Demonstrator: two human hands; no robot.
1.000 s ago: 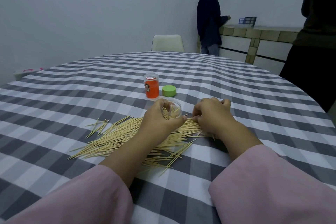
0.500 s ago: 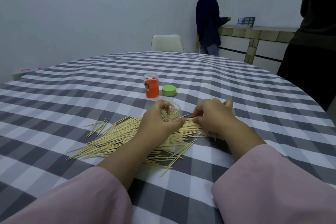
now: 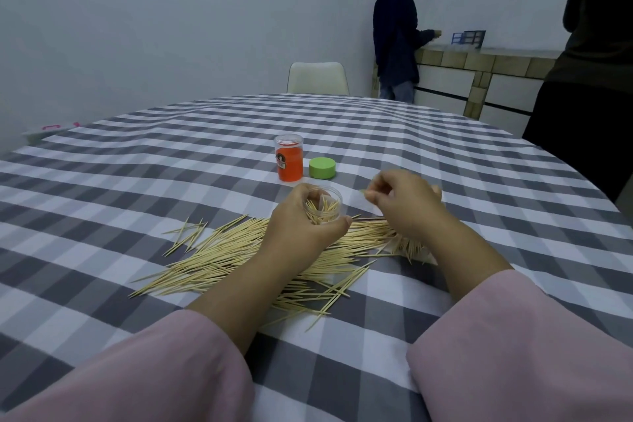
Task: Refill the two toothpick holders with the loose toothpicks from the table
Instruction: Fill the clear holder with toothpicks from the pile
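Head view, the only one supplied. Landmark: the clear holder [image 3: 323, 204], open-topped, partly filled, tilted toward the person. The left hand [image 3: 305, 226] wraps its fingers round it, likely to steady the mouth for loading. Just right of the holder, the right hand [image 3: 399, 204] is raised, fingertips pressed in a pinch; a picked-up toothpick seems probable but is too blurred to confirm. The loose toothpicks [image 3: 239, 250] lie spread in front of and beneath the holder, on the checked tablecloth [image 3: 137, 164]. Behind it stand the orange holder [image 3: 289, 163] and, beside that, a green lid [image 3: 322, 167]. Judgement: refill at an early stage
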